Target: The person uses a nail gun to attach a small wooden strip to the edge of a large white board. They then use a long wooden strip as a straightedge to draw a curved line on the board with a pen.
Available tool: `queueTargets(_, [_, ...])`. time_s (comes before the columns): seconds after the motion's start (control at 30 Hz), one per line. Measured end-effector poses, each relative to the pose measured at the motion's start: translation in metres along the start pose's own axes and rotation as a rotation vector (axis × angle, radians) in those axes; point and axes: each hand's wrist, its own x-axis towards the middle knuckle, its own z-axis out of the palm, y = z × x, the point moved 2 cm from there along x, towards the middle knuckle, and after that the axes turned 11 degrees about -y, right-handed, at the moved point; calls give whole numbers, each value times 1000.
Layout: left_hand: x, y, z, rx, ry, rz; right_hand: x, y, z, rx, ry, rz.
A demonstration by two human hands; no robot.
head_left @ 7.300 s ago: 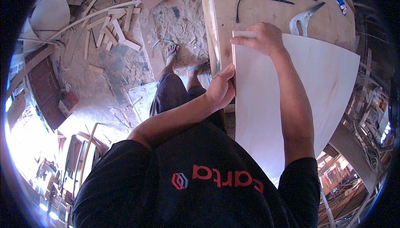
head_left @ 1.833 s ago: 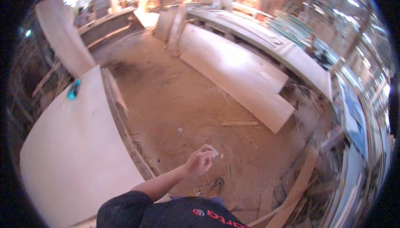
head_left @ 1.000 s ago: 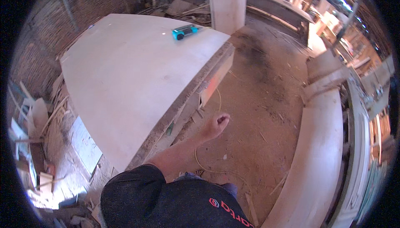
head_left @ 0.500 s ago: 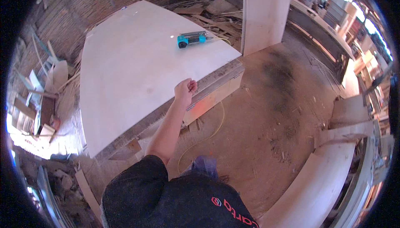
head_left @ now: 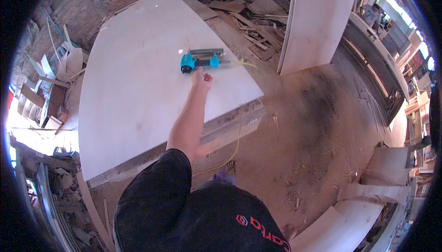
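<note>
One brown, dusty workshop floor: runs from beneath the person to the background, with a dark stain on its upper right part.
Broad pale plywood sheet: lies flat to the left, wider toward the person; a dusty support shows under its near edge.
Black T-shirt: fills the lower middle, the left sleeve reaching up toward the sheet.
Upright pale panel: stands beyond the sheet's right corner, apart from it.
Offcut pile: scattered scraps between the sheet's far right side and the upright panel.
Teal and black nailer: on its side on the sheet, toward the right edge, its grey magazine on the far side.
Left hand: over the sheet, right at the nailer's near side.
Left grip: fingers loosely half curled, with no hold on anything visible; whether the fingertips touch the nailer I cannot tell.
Right grip: cannot tell; only a small skin-toned patch shows by the shirt's lower right edge, hand or foot unclear.
Thin yellow hose: curves down past the support; another yellow length leaves the nailer's right end.
</note>
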Motion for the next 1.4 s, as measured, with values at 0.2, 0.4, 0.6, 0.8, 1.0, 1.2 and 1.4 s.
queueTargets(0.2, [67, -7, 38, -103, 108, 179, 74, -117, 37, -85, -229, 124])
queueTargets(0.4, [90, -5, 43, 72, 241, 308, 199, -206, 16, -157, -307, 79])
queueTargets(0.6, [95, -13, 66, 79, 382, 371, 372, -270, -42, -217, -317, 16])
queueTargets(0.8, [71, -60, 85, 79, 420, 529, 562, -426, -103, -241, -170, -257])
queueTargets(1.0, [-22, -162, 87, 24, 152, 348, 557, -724, -38, -185, -189, -804])
queueTargets(1.2, [-155, -246, 115, 270, 116, 382, 295, -858, 100, -291, -770, -1370])
queueTargets(1.4, [-255, -269, 77, 307, 59, 566, 54, -796, 157, -292, -1322, -1956])
